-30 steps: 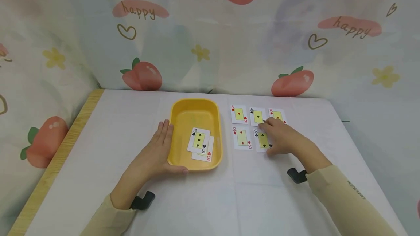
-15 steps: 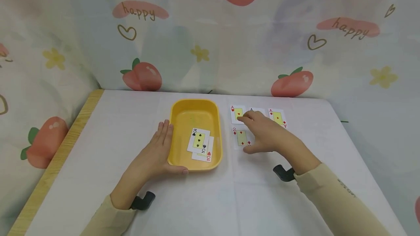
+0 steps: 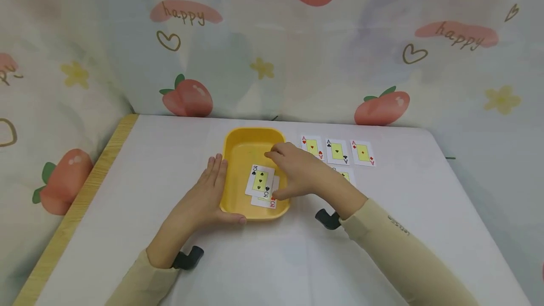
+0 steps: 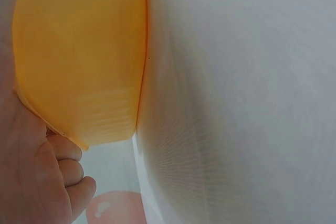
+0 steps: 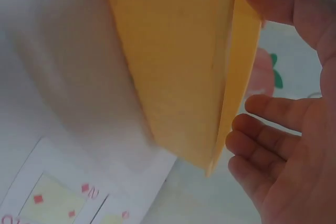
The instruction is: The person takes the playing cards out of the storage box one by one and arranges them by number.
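Observation:
A yellow plastic tray (image 3: 238, 150) rests on the table with a three of spades (image 3: 260, 181) overlapping a red three (image 3: 264, 203) inside. Along its left rim lies my left hand (image 3: 204, 192), fingers straight and thumb at the near corner. My right hand (image 3: 299, 169) is over the right rim, thumb and fingers spread apart, and nothing shows between them in the right wrist view. To the right lie an ace of hearts (image 3: 312, 147), an ace of clubs (image 3: 337, 151) and an ace of diamonds (image 3: 362, 153). The right arm partly hides a two of clubs (image 3: 346, 174).
A two of diamonds (image 5: 55, 198) lies beside the tray, hidden in the head view by the right hand. White cloth (image 3: 263, 263) covers the table, with a wooden strip (image 3: 76, 211) bare at the left edge. A printed curtain (image 3: 314, 60) hangs behind.
My right hand has moved left from above the card rows to the tray's right rim. The aces are uncovered again. My left hand has stayed against the tray.

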`<control>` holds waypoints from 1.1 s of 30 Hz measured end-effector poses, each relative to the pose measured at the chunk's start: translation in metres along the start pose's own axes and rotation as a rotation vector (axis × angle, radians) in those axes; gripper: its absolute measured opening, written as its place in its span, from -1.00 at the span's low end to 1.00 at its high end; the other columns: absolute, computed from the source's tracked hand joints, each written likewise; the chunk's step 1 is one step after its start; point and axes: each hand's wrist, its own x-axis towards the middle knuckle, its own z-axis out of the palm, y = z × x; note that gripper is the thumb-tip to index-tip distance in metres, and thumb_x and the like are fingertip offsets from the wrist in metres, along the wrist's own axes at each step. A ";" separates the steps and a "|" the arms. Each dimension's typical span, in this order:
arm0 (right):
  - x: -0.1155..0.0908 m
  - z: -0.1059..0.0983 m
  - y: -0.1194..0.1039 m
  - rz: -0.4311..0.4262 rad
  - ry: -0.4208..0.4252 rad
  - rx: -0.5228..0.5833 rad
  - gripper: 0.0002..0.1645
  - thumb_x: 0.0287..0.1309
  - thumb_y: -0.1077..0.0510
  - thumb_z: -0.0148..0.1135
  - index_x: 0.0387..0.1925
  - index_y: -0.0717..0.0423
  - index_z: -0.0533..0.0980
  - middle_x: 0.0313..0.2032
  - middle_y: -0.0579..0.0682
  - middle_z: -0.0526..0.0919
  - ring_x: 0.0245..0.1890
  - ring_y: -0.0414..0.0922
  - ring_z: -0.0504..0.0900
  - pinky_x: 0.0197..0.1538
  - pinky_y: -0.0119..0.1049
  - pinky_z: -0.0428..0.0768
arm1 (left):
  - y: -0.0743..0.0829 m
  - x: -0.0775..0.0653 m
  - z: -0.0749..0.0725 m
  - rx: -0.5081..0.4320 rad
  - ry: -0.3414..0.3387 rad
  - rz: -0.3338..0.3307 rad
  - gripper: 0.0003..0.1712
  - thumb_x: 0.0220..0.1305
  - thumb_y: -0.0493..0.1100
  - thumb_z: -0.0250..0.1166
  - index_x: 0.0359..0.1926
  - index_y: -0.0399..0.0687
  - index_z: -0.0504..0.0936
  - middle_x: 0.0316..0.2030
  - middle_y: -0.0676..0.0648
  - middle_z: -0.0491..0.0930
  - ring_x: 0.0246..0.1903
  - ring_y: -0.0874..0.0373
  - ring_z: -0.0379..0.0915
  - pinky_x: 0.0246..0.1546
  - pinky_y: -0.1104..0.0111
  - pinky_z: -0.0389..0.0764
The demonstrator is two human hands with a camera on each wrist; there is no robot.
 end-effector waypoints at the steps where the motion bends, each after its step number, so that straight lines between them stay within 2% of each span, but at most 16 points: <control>1: 0.003 0.002 -0.002 -0.008 -0.001 -0.007 0.12 -0.19 -0.26 0.46 0.40 0.12 0.35 0.25 -0.01 0.40 0.21 -0.09 0.38 0.26 -0.21 0.51 | 0.000 0.000 0.000 0.001 0.001 0.004 0.71 -0.28 0.67 0.37 0.57 -0.26 -0.28 0.58 -0.22 -0.40 0.57 -0.12 -0.49 0.50 0.00 0.02; 7: 0.016 0.015 -0.013 -0.037 -0.036 -0.059 0.11 -0.22 -0.29 0.45 0.38 0.11 0.38 0.21 -0.03 0.43 0.12 -0.13 0.40 0.20 -0.29 0.53 | -0.002 0.001 0.001 0.000 0.006 0.025 0.70 -0.27 0.68 0.35 0.57 -0.28 -0.26 0.58 -0.24 -0.39 0.57 -0.15 -0.48 0.50 0.00 0.01; 17: 0.033 0.033 -0.023 -0.010 -0.101 -0.186 0.11 -0.13 -0.40 0.36 0.38 0.12 0.36 0.19 0.01 0.45 0.13 -0.09 0.41 0.24 -0.24 0.51 | -0.003 0.000 -0.001 -0.002 -0.003 0.045 0.70 -0.25 0.68 0.34 0.56 -0.32 -0.26 0.58 -0.27 -0.39 0.56 -0.17 -0.48 0.51 -0.01 -0.01; 22: 0.039 0.039 -0.026 0.021 -0.140 -0.234 0.09 -0.13 -0.34 0.38 0.37 0.15 0.35 0.15 0.03 0.46 0.08 -0.07 0.41 0.27 -0.25 0.49 | -0.004 -0.001 -0.001 0.007 0.003 0.058 0.70 -0.25 0.72 0.28 0.56 -0.33 -0.26 0.58 -0.27 -0.39 0.56 -0.18 -0.48 0.50 -0.01 0.01; 33: 0.046 0.041 -0.030 0.047 -0.172 -0.212 0.05 -0.17 -0.27 0.51 0.34 0.10 0.38 0.10 0.01 0.45 0.01 -0.09 0.41 0.22 -0.24 0.52 | -0.006 -0.001 0.000 0.002 0.004 0.058 0.71 -0.26 0.77 0.22 0.56 -0.32 -0.26 0.58 -0.26 -0.39 0.56 -0.16 -0.48 0.51 0.00 0.01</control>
